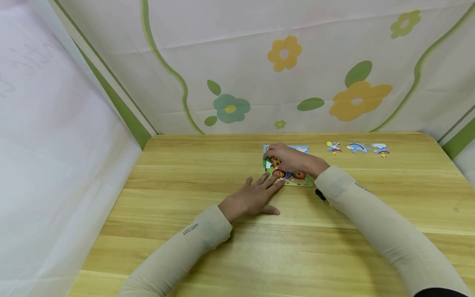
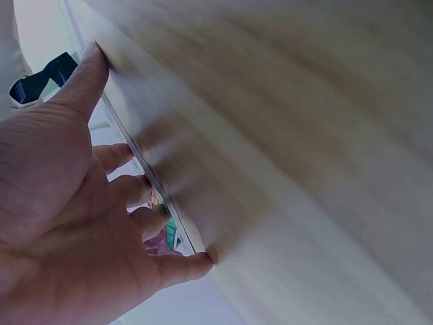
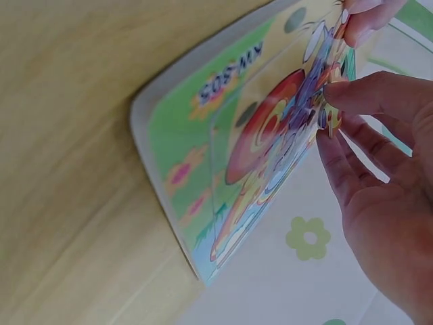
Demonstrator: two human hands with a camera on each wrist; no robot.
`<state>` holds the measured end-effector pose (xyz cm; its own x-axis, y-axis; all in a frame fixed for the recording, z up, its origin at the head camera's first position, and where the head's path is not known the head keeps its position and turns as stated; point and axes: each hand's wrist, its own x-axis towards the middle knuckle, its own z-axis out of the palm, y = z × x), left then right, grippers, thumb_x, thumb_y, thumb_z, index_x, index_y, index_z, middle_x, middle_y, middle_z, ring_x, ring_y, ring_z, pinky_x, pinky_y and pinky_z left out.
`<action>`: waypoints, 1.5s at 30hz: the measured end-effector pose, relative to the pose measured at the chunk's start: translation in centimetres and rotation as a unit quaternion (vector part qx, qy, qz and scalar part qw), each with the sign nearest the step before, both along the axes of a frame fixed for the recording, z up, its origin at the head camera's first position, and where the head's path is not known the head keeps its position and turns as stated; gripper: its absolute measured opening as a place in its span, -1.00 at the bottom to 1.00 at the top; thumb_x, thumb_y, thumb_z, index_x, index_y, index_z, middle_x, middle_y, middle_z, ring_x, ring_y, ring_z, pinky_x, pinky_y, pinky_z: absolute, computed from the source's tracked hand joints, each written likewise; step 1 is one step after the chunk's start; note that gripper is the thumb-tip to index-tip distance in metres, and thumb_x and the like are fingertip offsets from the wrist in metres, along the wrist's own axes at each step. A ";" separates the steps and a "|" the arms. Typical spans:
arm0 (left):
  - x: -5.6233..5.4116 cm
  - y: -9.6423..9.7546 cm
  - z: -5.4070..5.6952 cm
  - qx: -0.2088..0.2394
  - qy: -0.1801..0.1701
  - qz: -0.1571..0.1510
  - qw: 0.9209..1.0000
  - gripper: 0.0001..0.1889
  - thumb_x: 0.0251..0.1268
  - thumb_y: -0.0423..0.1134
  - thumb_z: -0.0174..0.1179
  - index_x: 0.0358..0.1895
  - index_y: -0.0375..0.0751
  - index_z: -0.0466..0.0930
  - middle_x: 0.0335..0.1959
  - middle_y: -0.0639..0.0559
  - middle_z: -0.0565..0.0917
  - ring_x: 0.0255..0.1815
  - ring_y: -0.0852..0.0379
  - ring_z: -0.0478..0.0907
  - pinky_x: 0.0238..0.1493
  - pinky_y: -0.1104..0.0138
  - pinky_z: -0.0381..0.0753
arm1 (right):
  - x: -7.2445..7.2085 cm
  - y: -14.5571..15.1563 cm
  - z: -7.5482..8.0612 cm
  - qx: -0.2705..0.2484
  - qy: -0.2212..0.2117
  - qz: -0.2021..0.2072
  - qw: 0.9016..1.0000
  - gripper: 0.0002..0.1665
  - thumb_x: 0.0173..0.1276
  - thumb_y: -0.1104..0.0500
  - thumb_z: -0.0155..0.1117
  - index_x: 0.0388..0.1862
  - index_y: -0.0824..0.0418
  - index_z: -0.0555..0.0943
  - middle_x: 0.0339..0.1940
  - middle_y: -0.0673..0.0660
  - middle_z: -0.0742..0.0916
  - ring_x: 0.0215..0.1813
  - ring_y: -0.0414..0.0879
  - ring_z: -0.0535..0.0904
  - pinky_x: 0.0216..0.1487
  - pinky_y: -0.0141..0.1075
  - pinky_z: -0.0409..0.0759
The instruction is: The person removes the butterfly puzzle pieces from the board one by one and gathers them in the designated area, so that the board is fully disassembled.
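Observation:
A small jigsaw puzzle board (image 1: 309,180) with a colourful cartoon picture lies on the wooden table. In the right wrist view its rounded corner (image 3: 162,135) carries the print "KW-805". Over the upper left part of the board, my right hand (image 1: 287,159) pinches a small puzzle piece (image 3: 330,119) between thumb and finger. A white gap shows in the picture near that hand. My left hand (image 1: 256,194) rests with spread fingers at the board's lower left, several fingertips on the picture and the thumb out on the table.
Three loose puzzle pieces lie in a row right of the board: one with a yellow spot (image 1: 334,147), a rainbow one (image 1: 358,147) and a cloud one (image 1: 380,149). A flower-printed cloth (image 1: 252,53) hangs behind the table (image 1: 185,165).

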<state>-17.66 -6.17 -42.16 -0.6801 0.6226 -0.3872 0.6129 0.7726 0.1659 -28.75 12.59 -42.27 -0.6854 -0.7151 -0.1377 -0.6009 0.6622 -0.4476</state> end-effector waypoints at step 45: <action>-0.1 0.0 -0.4 -0.002 0.004 0.004 1.000 -0.07 0.51 0.38 -0.02 0.75 0.20 -0.23 0.79 0.12 -0.22 0.80 -0.02 -0.24 0.67 -0.19 0.06 | -0.1 1.2 -0.3 -0.025 0.012 -0.005 1.000 -0.33 0.34 0.57 0.23 0.44 0.34 0.53 0.42 0.34 0.59 0.51 0.34 0.43 0.48 0.25 0.42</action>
